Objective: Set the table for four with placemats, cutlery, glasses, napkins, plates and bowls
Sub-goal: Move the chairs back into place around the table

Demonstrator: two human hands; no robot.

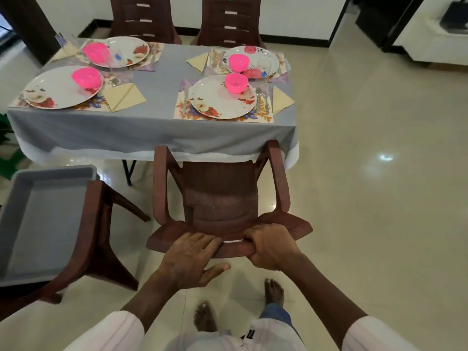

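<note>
The person stood barefoot on the pale tiled floor (379, 173), both hands on the top rail of a brown plastic chair (222, 196) that faced the table. The left hand (188, 257) lay over the rail with fingers spread flat and the thumb hooked beneath it; the right hand (272, 245) was curled tight around the same rail, fingers tucked into the slot. Just to the left, a grey tray (17, 198) sat on the seat of a second brown chair (101, 239).

Beyond the chair, the table (152, 133) wore a grey cloth over a white one. Four floral placemats each carried a flowered plate with a pink bowl on it. The nearest right plate (215, 102) had its bowl (236, 82) at the far edge, cutlery (260, 98) beside it and a folded napkin (281, 100) past the mat. The near left plate (58, 88) held another bowl (86, 77), with a napkin (125, 96) touching its mat. Clear glasses stood near the far settings, hard to make out. Two more chairs stood at the far side.
</note>
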